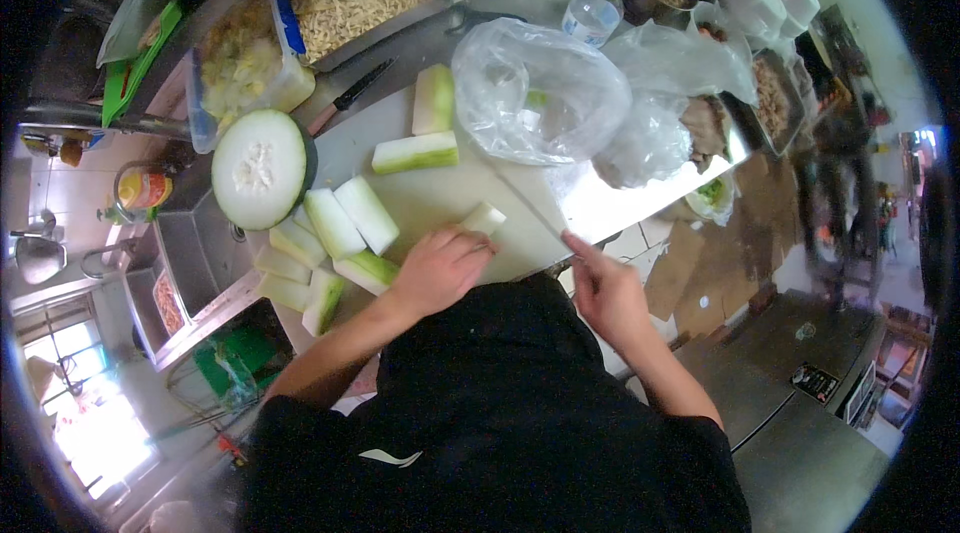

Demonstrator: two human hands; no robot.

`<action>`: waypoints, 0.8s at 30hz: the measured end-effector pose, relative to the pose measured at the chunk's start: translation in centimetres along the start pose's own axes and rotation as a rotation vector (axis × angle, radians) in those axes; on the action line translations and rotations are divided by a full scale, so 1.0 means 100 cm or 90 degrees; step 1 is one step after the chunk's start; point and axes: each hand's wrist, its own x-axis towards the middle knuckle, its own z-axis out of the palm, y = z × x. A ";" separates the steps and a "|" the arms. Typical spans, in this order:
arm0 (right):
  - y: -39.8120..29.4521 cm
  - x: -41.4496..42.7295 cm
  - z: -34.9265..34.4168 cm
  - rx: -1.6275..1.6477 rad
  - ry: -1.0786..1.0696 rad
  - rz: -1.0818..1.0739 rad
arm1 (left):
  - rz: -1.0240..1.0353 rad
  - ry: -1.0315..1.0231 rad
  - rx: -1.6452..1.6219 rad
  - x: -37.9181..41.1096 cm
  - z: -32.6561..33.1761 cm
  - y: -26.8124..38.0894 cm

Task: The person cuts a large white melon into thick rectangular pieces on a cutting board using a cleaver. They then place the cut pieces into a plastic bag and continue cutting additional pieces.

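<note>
My left hand [444, 267] has its fingers curled over a short pale piece of winter melon [484, 219] on the white cutting board [431, 207]. In my right hand [611, 293] is a kitchen knife [529, 198], my index finger stretched along it. Its thin blade slants up and left over the board, apart from the piece; the handle is hidden in the fist. Left of my left hand lie several thick green-edged winter melon chunks [365, 214] and flat pale slices [283, 291]. A large halved winter melon [259, 171] stands beyond them, cut face showing.
Two more melon chunks [415, 153] lie at the board's far side beside a clear plastic bag [540, 102]. A second knife [352, 94] rests behind the board. Shredded food fills a metal tray [405, 24]. A plastic bottle [594, 12] stands behind; a sink [199, 255] is at left.
</note>
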 end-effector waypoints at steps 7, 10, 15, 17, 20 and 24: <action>-0.006 -0.008 -0.005 -0.215 -0.127 0.026 | -0.118 0.024 -0.005 0.010 0.030 -0.005; -0.003 -0.018 -0.008 -0.278 -0.165 0.006 | -0.144 0.006 -0.022 0.014 0.028 -0.007; -0.015 -0.016 -0.011 -0.337 -0.220 0.036 | -0.155 0.021 -0.051 0.013 0.029 -0.009; -0.019 -0.010 -0.010 -0.349 -0.230 0.035 | -0.130 0.036 -0.056 0.011 0.028 -0.011; 0.002 0.012 0.019 -0.346 -0.279 0.131 | -0.107 0.058 -0.081 0.012 0.032 -0.013; 0.017 0.032 0.042 -0.251 -0.233 0.123 | -0.110 0.076 -0.102 0.015 0.032 -0.013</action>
